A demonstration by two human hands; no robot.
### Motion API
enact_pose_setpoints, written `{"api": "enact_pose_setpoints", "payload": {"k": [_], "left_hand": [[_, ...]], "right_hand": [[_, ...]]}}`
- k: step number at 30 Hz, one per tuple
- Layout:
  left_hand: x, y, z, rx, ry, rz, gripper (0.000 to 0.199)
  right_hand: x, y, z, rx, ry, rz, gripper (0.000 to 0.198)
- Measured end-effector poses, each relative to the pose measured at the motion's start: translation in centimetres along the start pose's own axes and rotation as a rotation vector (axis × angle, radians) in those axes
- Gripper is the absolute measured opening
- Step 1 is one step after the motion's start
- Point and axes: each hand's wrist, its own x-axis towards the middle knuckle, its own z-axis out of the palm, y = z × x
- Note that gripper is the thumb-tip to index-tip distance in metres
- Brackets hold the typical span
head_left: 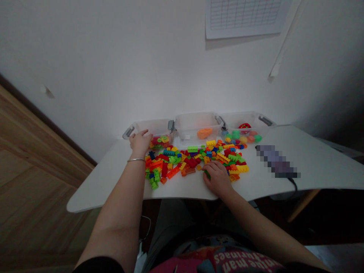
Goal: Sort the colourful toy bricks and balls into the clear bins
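My left hand (141, 143) is over the front of the left clear bin (153, 124), its fingers stretched apart and nothing visible in them. Red, yellow and green pieces (160, 141) lie inside that bin. At the front of a heap of toy bricks (192, 162), my right hand (217, 178) is curled low over the table, with a green brick (207, 174) showing between thumb and fingers. Part of this brick is hidden by the hand. A small round orange-yellow piece (198, 167) lies just left of those fingertips.
Behind the heap, the middle clear bin (196, 120) holds an orange piece (204, 133). Coloured round pieces (243, 139) fill the bottom of the right bin (241, 116). A blurred-out device (277, 162) with a cable lies on the white table (313, 163). A wall stands directly behind.
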Motion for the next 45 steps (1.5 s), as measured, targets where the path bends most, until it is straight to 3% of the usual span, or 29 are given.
{"api": "enact_pose_setpoints", "payload": {"k": [4,7,10,13,16,20,31,36,45], "left_hand": [[-3.1,1.4,0.5,0.112,-0.037,0.209,0.046],[-7.6,3.3,1.2,0.094,-0.030,0.299,0.045],[-12.7,5.1,2.1,0.008,-0.024,0.527,0.033],[-16.7,6.2,3.1,-0.045,-0.121,0.703,0.028],[-18.7,6.5,4.0,-0.067,-0.238,0.776,0.025],[-19.1,6.6,4.6,-0.033,-0.335,0.825,0.021],[-18.8,6.2,5.5,0.071,-0.294,0.929,0.016],[-18.6,6.3,4.8,0.086,-0.342,0.976,0.015],[-19.3,6.4,4.1,0.075,-0.360,0.928,0.010]], "right_hand": [[0.0,0.0,0.1,-0.004,0.005,0.002,0.014],[0.0,0.0,0.1,-0.005,0.003,0.000,0.015],[-0.1,0.1,0.2,-0.007,0.002,-0.007,0.015],[-0.1,0.2,0.3,-0.010,0.007,-0.004,0.015],[-0.2,0.2,0.4,-0.014,0.014,0.000,0.017],[-0.3,0.2,0.5,-0.024,0.027,0.011,0.019],[-0.2,0.1,0.3,-0.019,0.006,0.024,0.016],[-0.2,0.1,0.3,-0.016,0.009,0.021,0.017],[-0.3,0.0,0.2,-0.030,-0.003,0.043,0.022]]}}
